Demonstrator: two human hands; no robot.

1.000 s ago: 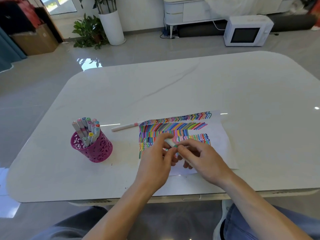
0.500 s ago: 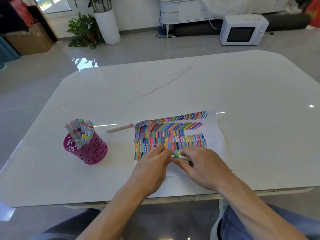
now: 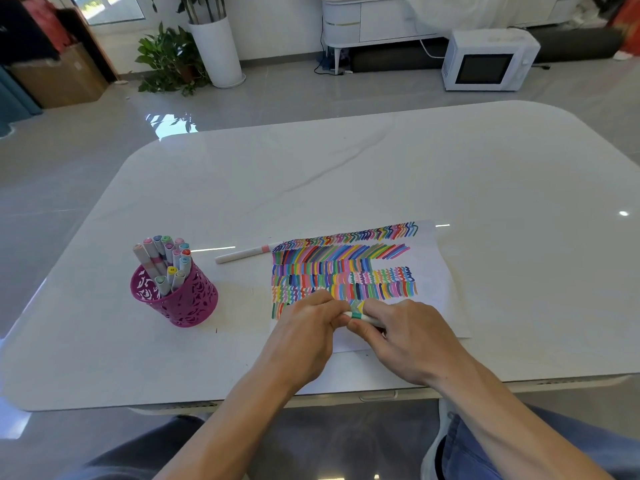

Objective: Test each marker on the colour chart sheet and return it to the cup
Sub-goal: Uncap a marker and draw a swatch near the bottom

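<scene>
A white marker with a green band (image 3: pixel 358 317) lies level between my two hands, just above the near part of the colour chart sheet (image 3: pixel 433 271). My left hand (image 3: pixel 304 334) pinches its left end, fingers curled over it. My right hand (image 3: pixel 405 337) grips the barrel on the right side. Whether the cap is on is hidden by my fingers. The magenta cup (image 3: pixel 176 296) holding several markers stands left of the sheet.
A loose white marker with a pink band (image 3: pixel 247 253) lies on the white table (image 3: pixel 346 174) between the cup and the sheet's far left corner. On the floor beyond the table stand a potted plant (image 3: pixel 214 39) and a white microwave (image 3: pixel 488 60).
Both hands have brought the green-banded marker from a tilted pose down to level and closer to me over the sheet. The cup and loose marker stay put.
</scene>
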